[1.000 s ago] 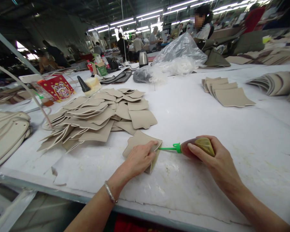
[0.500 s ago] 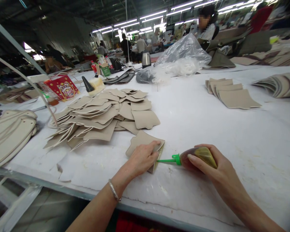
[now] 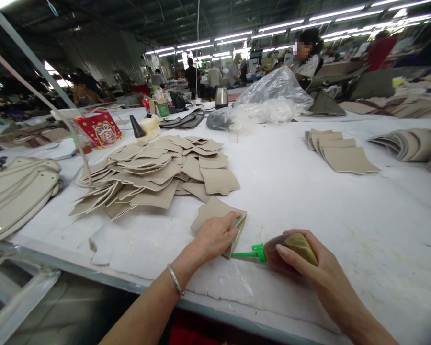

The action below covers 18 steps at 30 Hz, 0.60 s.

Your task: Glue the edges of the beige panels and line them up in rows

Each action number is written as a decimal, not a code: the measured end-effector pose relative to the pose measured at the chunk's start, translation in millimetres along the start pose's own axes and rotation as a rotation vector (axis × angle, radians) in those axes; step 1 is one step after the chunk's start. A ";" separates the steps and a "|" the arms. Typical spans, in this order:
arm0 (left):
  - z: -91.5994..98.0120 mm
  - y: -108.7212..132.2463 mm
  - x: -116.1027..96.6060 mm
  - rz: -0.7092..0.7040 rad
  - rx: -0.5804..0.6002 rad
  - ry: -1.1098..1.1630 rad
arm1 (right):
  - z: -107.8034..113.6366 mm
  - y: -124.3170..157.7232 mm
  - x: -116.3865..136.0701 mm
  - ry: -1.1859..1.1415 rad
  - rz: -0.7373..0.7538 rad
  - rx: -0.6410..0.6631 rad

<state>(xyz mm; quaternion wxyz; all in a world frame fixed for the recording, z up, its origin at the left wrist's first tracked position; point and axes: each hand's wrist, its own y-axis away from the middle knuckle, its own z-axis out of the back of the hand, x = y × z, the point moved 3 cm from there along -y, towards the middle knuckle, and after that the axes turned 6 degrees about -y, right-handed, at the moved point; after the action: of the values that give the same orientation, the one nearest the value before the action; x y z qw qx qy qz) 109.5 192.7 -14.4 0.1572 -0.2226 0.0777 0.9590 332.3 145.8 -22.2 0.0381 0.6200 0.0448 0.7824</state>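
My left hand (image 3: 214, 236) presses a beige leather-like piece (image 3: 209, 212) against the table, with the index finger on its right corner and the other fingers bent over it. Along the piece's right edge shows a shiny yellowish strip. My right hand (image 3: 318, 261) is wrapped round a glue bottle (image 3: 274, 253) of see-through plastic with amber liquid inside. The bottle lies tilted, and its thin green nozzle (image 3: 244, 254) points left, its tip at the piece's lower corner.
A heap of similar beige pieces (image 3: 165, 167) lies behind my left hand. A small stack (image 3: 348, 155) stands at the right, near curved pieces (image 3: 409, 143). Larger panels (image 3: 17, 196) lie at the left. Plastic wrap (image 3: 276, 96), a kettle (image 3: 221, 97) and people are farther back.
My right hand has drawn the bottle toward me, so the nozzle tip has slid down the piece's edge to its lower corner. My left hand stays on the piece. The view has tilted slightly.
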 end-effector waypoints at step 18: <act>25.8 3.8 39.4 0.306 -0.351 0.000 | 89.6 -2.9 17.2 -1.276 -0.369 -0.342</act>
<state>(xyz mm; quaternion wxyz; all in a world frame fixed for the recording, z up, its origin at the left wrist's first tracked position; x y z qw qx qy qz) 64.2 205.4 -8.9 -0.0313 -0.2321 -0.0575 0.9705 415.6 152.7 14.4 0.2873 0.9271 -0.0056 0.2406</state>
